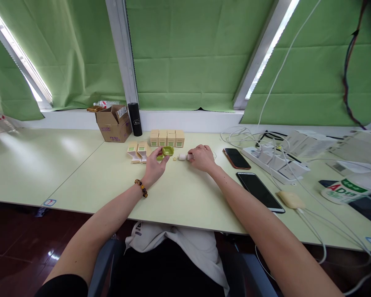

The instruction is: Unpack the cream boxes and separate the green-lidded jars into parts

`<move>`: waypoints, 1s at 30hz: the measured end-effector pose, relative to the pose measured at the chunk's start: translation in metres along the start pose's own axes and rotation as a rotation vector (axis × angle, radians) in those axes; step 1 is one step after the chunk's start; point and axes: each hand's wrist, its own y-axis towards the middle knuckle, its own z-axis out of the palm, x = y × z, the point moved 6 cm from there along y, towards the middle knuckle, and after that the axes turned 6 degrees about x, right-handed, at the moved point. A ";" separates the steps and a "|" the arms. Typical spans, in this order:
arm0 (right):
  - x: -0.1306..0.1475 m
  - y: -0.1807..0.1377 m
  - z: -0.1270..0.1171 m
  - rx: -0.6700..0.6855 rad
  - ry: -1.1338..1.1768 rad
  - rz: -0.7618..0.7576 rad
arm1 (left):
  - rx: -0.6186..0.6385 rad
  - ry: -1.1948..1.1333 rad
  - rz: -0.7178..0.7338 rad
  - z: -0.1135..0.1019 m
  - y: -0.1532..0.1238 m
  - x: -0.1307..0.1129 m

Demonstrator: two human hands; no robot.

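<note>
Holding the small green container [167, 151] just above the table [185, 194] in your left hand [155, 166], you have your thumb and fingers drawn together on its near side. Your right hand [202, 157] reaches in from the other side, fingers curled down beside a small white cylinder [182, 157]; a pale bit shows at their tips, but I cannot tell whether they grip it or merely touch it. The step in hand looks like fine handling of small parts, with the left hand steadying and the right picking or placing. From here, I judge, the next move calls for a light pinch on the right and a level, unhurried left, since the parts are small and the cylinder could roll. The container looks squarish with rounded corners, olive green, its hollow side turned partly towards you; what it holds, if anything, is too small to make out. Another green piece [160, 157] shows beside your left fingers, and tiny yellowish bits [174, 158] lie between your hands. Two opened cartons [137, 149] stand just left, with a row of four closed boxes [167, 138] behind.
</note>
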 end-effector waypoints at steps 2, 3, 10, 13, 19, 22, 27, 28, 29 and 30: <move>0.000 -0.001 -0.003 -0.007 0.002 0.005 | 0.006 -0.011 0.005 0.000 0.000 -0.001; 0.000 -0.002 -0.005 -0.014 0.007 0.006 | 0.008 -0.016 0.008 0.000 0.000 -0.001; 0.015 -0.024 -0.040 -0.319 0.197 -0.046 | 0.074 -0.109 0.050 0.005 -0.002 -0.006; 0.041 -0.046 -0.049 -0.511 0.308 -0.234 | 0.095 -0.225 0.077 0.007 -0.002 -0.011; 0.077 -0.076 -0.040 -0.693 0.502 -0.451 | 0.156 -0.307 0.090 0.014 -0.006 -0.021; 0.084 -0.079 -0.037 -0.704 0.503 -0.483 | 0.191 -0.329 0.095 0.017 -0.010 -0.024; 0.086 -0.080 -0.036 -0.706 0.514 -0.468 | 0.269 -0.296 0.022 0.022 -0.013 -0.024; 0.086 -0.080 -0.036 -0.696 0.518 -0.457 | 0.290 -0.276 0.017 0.023 -0.013 -0.025; 0.087 -0.080 -0.035 -0.686 0.521 -0.449 | 0.312 -0.257 0.018 0.025 -0.014 -0.026; 0.087 -0.080 -0.035 -0.678 0.525 -0.445 | 0.334 -0.242 0.019 0.026 -0.015 -0.028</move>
